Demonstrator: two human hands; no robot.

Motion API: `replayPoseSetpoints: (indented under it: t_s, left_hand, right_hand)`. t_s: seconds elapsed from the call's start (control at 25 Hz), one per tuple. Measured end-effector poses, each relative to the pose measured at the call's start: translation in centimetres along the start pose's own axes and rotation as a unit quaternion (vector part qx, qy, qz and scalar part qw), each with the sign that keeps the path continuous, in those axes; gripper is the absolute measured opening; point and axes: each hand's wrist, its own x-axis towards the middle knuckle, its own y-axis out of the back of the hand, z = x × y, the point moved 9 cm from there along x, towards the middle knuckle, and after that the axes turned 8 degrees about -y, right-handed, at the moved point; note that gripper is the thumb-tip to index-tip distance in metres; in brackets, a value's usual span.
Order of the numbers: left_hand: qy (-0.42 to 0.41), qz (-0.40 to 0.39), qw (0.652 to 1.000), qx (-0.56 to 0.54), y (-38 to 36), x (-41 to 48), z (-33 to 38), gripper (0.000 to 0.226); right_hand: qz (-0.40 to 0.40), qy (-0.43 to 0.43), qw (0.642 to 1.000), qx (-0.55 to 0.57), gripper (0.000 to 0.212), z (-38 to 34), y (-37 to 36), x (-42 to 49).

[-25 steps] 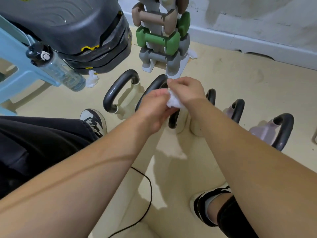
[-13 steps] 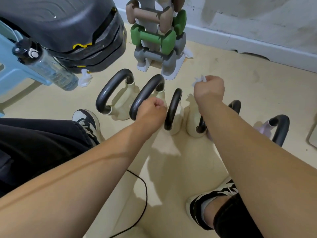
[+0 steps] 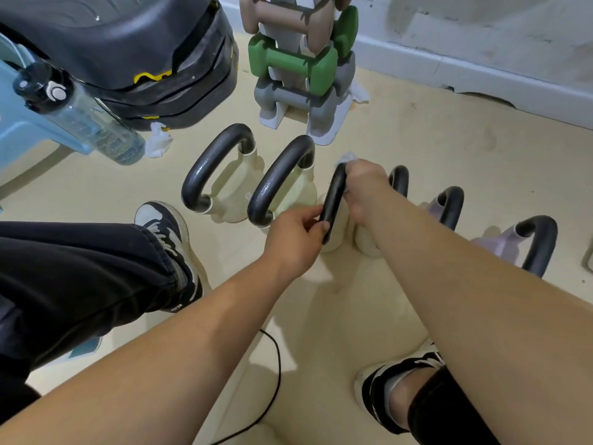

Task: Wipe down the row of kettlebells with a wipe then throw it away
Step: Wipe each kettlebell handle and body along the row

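Holding the wipe: right hand point(image 3: 362, 187) is curled over the top of the third kettlebell's handle point(image 3: 333, 200), with the wipe point(image 3: 348, 156) bunched under its fingers. Only a white tuft shows past the knuckles.
Other grip: left hand point(image 3: 295, 239) pinches the near end of the same handle between thumb and fingers.
Third kettlebell body: cream, mostly hidden beneath both hands.
Row: six kettlebells side by side on the floor. The first kettlebell point(image 3: 218, 168) and second kettlebell point(image 3: 279, 178) are cream and in plain view at the left. The fourth kettlebell point(image 3: 399, 179) shows only part of its handle and base behind the right forearm. The fifth kettlebell point(image 3: 451, 205) and sixth kettlebell point(image 3: 539, 242) are lilac, partly covered by that arm.
Behind the row: dumbbell rack point(image 3: 301, 69), its top cut off.
Left side: water bottle point(image 3: 83, 117), with a crumpled tissue point(image 3: 157, 144) on the floor beside it.
Near the feet: black cable point(image 3: 272, 380).
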Motion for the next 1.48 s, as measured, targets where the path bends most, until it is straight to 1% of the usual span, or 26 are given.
replayPoseSetpoints:
  t_s: [0.08, 0.12, 0.16, 0.2, 0.24, 0.28, 0.32, 0.36, 0.44, 0.48, 0.52, 0.56, 0.64, 0.72, 0.8, 0.84, 0.88, 0.96, 1.04, 1.12, 1.2, 1.28, 1.36, 1.4, 1.44, 1.48]
  left_hand:
    - [-0.003, 0.009, 1.0, -0.014, 0.3, -0.2, 0.2, 0.028]
    - [-0.002, 0.018, 0.999, -0.027, 0.6, -0.2, 0.3, 0.023]
    - [0.006, 0.027, 0.999, -0.046, 0.8, -0.4, 0.3, 0.018]
    - [0.02, 0.036, 0.997, -0.068, 1.1, -0.4, 0.1, 0.016]
    - [0.038, 0.044, 0.994, -0.093, 1.5, -0.6, 0.0, 0.016]
    - [0.058, 0.052, 0.99, -0.12, 1.7, -0.7, -0.3, 0.016]
    - [0.08, 0.061, 0.984, -0.145, 1.9, -0.9, -0.6, 0.016]
    - [0.102, 0.07, 0.978, -0.167, 2.1, -0.9, -1.0, 0.016]
    - [0.134, 0.078, 0.971, -0.182, 2.3, -1.0, -1.5, 0.017]
    - [0.137, 0.075, 0.972, -0.178, 2.5, -0.9, -1.6, 0.017]
    - [0.136, 0.072, 0.973, -0.173, 2.5, -0.7, -1.6, 0.017]
    - [0.135, 0.07, 0.974, -0.169, 2.7, -0.6, -1.6, 0.017]
    - [0.136, 0.065, 0.974, -0.167, 2.7, -0.5, -1.7, 0.019]
    - [0.138, 0.064, 0.974, -0.169, 2.5, -0.5, -1.7, 0.021]
    - [0.134, 0.074, 0.972, -0.178, 2.6, -0.8, -1.7, 0.022]
    - [0.135, 0.083, 0.971, -0.181, 2.8, -1.0, -1.8, 0.022]
    - [0.136, 0.091, 0.969, -0.184, 3.1, -1.3, -2.0, 0.023]
    - [0.132, 0.101, 0.966, -0.198, 3.5, -2.3, -1.8, 0.022]
    - [0.135, 0.101, 0.963, -0.21, 3.8, -2.9, -1.6, 0.018]
    - [0.132, 0.095, 0.967, -0.196, 4.1, -3.3, -1.4, 0.016]
    - [0.104, 0.083, 0.973, -0.187, 4.2, -3.5, -0.7, 0.014]
    - [0.092, 0.081, 0.974, -0.191, 4.1, -3.4, 0.4, 0.01]
    - [0.123, 0.084, 0.97, -0.192, 4.4, -3.7, 1.7, 0.021]
    - [0.138, 0.058, 0.968, -0.201, 4.0, -3.6, 2.3, 0.031]
    - [0.141, 0.012, 0.965, -0.22, 3.2, -3.6, 3.1, 0.042]
    - [0.132, -0.036, 0.958, -0.251, 2.3, -3.6, 3.9, 0.047]
  right_hand:
    - [0.018, 0.059, 0.997, -0.04, 0.023, 0.9, -0.4, -2.6]
    - [0.035, 0.089, 0.993, -0.067, 0.032, 1.7, -0.4, -3.7]
    - [0.052, 0.092, 0.992, -0.073, 0.039, 3.0, 0.0, -4.8]
    - [0.068, 0.087, 0.991, -0.075, 0.04, 4.3, 0.3, -5.4]
    - [0.08, 0.082, 0.99, -0.083, 0.036, 5.4, 0.5, -5.3]
    - [0.077, 0.066, 0.987, -0.128, 0.032, 5.8, 0.2, -5.5]
    - [0.062, 0.05, 0.985, -0.152, 0.028, 5.7, -0.1, -5.6]
    - [0.045, 0.04, 0.987, -0.148, 0.025, 5.0, -0.4, -5.2]
    - [-0.007, -0.006, 1.0, -0.012, 0.018, 3.0, -0.7, -3.5]
    - [-0.024, -0.038, 0.997, 0.061, 0.017, 2.0, -0.5, -2.6]
    - [-0.018, -0.067, 0.991, 0.111, 0.019, 1.4, 0.0, -2.0]
    - [-0.013, -0.086, 0.987, 0.134, 0.026, 1.3, 0.2, -1.4]
    - [-0.012, -0.083, 0.992, 0.091, 0.034, 1.8, 0.2, -1.7]
    - [-0.025, -0.073, 0.995, 0.06, 0.035, 3.5, -0.5, -2.7]
    - [-0.038, -0.091, 0.995, 0.025, 0.031, 5.2, -1.0, -4.1]
    - [-0.027, -0.071, 0.997, -0.014, 0.027, 5.7, -0.9, -4.5]
    - [-0.006, -0.032, 0.997, -0.065, 0.027, 6.0, -0.5, -5.0]
    - [0.049, 0.042, 0.988, -0.143, 0.031, 6.6, 0.7, -6.6]
    - [0.047, 0.075, 0.977, -0.193, 0.033, 7.4, 1.1, -8.6]
    - [0.039, 0.103, 0.961, -0.255, 0.03, 6.8, 1.3, -10.2]
    - [0.018, 0.103, 0.96, -0.258, 0.023, 5.5, 1.4, -11.2]
    - [-0.031, 0.084, 0.966, -0.243, 0.01, 4.3, 1.0, -12.0]
    - [-0.07, 0.062, 0.963, -0.253, 0.022, 3.2, 0.9, -13.1]
    - [-0.082, 0.057, 0.96, -0.262, 0.026, 2.6, 1.2, -13.6]
    - [-0.102, 0.065, 0.955, -0.271, 0.025, 1.9, 1.5, -14.1]
    - [-0.125, 0.07, 0.95, -0.278, 0.021, 1.5, 1.9, -14.8]
